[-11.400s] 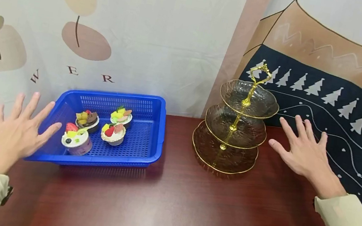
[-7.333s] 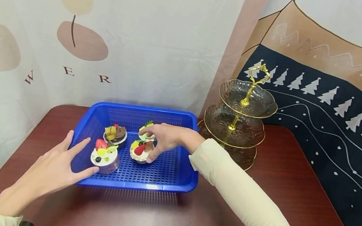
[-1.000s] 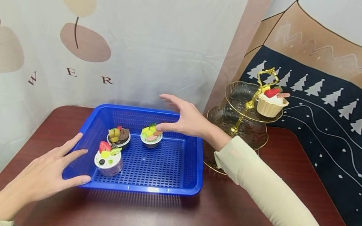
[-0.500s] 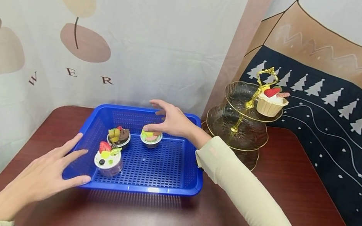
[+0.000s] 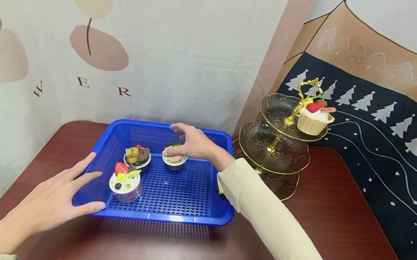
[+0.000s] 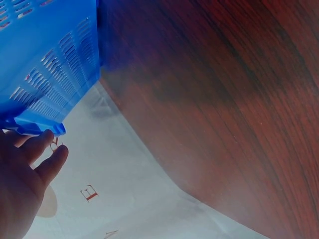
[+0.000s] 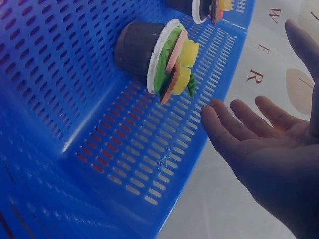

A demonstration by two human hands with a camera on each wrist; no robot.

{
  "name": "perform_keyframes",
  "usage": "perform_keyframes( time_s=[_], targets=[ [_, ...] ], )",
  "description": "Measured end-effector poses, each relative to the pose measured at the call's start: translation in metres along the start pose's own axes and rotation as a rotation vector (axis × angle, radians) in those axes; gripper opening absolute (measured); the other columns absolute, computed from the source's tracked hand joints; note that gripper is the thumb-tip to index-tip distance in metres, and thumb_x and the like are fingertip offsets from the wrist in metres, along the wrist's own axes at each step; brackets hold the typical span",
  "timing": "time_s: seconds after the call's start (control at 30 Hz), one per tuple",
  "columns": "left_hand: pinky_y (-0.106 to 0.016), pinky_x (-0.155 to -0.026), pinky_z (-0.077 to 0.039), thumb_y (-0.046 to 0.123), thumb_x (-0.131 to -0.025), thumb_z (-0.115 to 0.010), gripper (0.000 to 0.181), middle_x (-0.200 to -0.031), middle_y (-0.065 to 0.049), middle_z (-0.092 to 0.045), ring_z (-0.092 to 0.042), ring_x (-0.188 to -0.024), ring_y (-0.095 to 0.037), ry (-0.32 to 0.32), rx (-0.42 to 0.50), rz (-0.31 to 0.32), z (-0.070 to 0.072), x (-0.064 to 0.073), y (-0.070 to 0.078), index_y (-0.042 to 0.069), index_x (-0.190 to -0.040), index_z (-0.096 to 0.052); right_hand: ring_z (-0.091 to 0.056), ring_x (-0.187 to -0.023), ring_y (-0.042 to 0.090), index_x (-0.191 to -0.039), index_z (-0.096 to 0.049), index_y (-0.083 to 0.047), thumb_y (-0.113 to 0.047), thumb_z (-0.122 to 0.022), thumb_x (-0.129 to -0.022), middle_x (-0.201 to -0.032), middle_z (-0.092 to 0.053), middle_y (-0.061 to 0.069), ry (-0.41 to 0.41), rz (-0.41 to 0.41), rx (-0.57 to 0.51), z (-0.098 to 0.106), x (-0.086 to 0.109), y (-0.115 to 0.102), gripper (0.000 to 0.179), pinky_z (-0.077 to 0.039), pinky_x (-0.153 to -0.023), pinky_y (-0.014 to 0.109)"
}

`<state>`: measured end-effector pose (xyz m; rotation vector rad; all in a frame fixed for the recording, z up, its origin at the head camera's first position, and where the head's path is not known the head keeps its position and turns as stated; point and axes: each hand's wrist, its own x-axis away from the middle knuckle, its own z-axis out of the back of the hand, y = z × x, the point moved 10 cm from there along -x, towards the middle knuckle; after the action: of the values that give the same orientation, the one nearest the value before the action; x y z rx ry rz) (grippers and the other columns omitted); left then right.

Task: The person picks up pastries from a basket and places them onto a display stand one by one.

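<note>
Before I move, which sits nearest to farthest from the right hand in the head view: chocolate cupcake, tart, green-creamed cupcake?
1. Green-creamed cupcake: in the basket, partly hidden by the right hand.
2. Chocolate cupcake: also in the basket, farther left.
3. Tart: up on the stand, off to the right.

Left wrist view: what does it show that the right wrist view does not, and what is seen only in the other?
Only the left wrist: the left hand and a wide stretch of tabletop. Only the right wrist: the right hand, the green-topped cupcake and part of another dessert. Both: the blue basket and the lettered backdrop.
</note>
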<state>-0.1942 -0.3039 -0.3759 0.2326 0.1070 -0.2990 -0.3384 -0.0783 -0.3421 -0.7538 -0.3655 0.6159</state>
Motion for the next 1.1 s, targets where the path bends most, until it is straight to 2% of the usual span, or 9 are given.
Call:
perform_keyframes(
  time_s=[0.27,0.43,0.57,0.8,0.97,1.1],
  targets=[
    [-0.069,-0.085,-0.044,0.065,-0.084,-0.066,0.079,-0.166,-0.008,-0.015,-0.045,-0.127,-0.052,-0.005,0.0,0.0,0.0,-0.001,-0.001,0.007,-0.138,-0.058,-0.047,-0.133,0.024,-0.152,-0.039,-0.009,-0.035,-0.08,-0.085,-0.152,-0.044,0.01,0.001,-0.051,0.095,-0.016,-0.005,0.011,0.082,-0.043,-0.105,0.037],
    [-0.069,-0.085,-0.044,0.065,-0.084,-0.066,0.079,-0.166,-0.008,-0.017,-0.045,-0.127,-0.051,-0.001,0.002,-0.007,0.0,-0.002,0.0,0.006,-0.137,-0.058,-0.055,-0.111,0.02,-0.15,-0.041,-0.007,-0.03,-0.081,-0.084,-0.143,-0.053,0.01,0.01,-0.114,0.12,-0.022,-0.007,0.021,0.081,-0.047,-0.094,0.032],
    [-0.068,-0.085,-0.045,0.065,-0.084,-0.067,0.079,-0.165,-0.009,-0.017,-0.046,-0.127,-0.05,0.004,0.006,-0.01,0.0,-0.001,0.0,0.006,-0.137,-0.058,-0.056,-0.101,0.018,-0.149,-0.043,-0.006,-0.026,-0.081,-0.084,-0.132,-0.058,0.009,-0.004,-0.131,0.14,-0.026,-0.009,0.027,0.078,-0.047,-0.087,0.028],
    [-0.068,-0.084,-0.045,0.062,-0.083,-0.07,0.077,-0.166,-0.006,-0.018,-0.047,-0.125,-0.049,0.038,0.015,-0.03,0.003,-0.001,0.002,0.005,-0.134,-0.06,-0.056,-0.107,0.018,-0.148,-0.045,-0.007,-0.021,-0.083,-0.081,-0.134,-0.059,0.009,-0.001,-0.108,0.188,-0.032,-0.018,0.03,0.078,-0.045,-0.092,0.028],
    [-0.067,-0.084,-0.045,0.061,-0.083,-0.07,0.077,-0.166,-0.006,-0.018,-0.047,-0.125,-0.049,0.04,0.017,-0.034,0.002,-0.001,0.002,0.005,-0.134,-0.06,-0.056,-0.111,0.017,-0.147,-0.046,-0.01,-0.018,-0.085,-0.08,-0.137,-0.058,0.008,-0.004,-0.113,0.205,-0.036,-0.023,0.033,0.078,-0.044,-0.097,0.028],
    [-0.067,-0.084,-0.045,0.061,-0.083,-0.07,0.076,-0.166,-0.007,-0.018,-0.047,-0.125,-0.049,0.04,0.018,-0.032,0.001,-0.001,0.002,0.006,-0.134,-0.06,-0.056,-0.11,0.016,-0.147,-0.047,-0.011,-0.018,-0.086,-0.08,-0.137,-0.058,0.008,-0.019,-0.108,0.21,-0.042,-0.027,0.034,0.078,-0.045,-0.095,0.026]
  ],
)
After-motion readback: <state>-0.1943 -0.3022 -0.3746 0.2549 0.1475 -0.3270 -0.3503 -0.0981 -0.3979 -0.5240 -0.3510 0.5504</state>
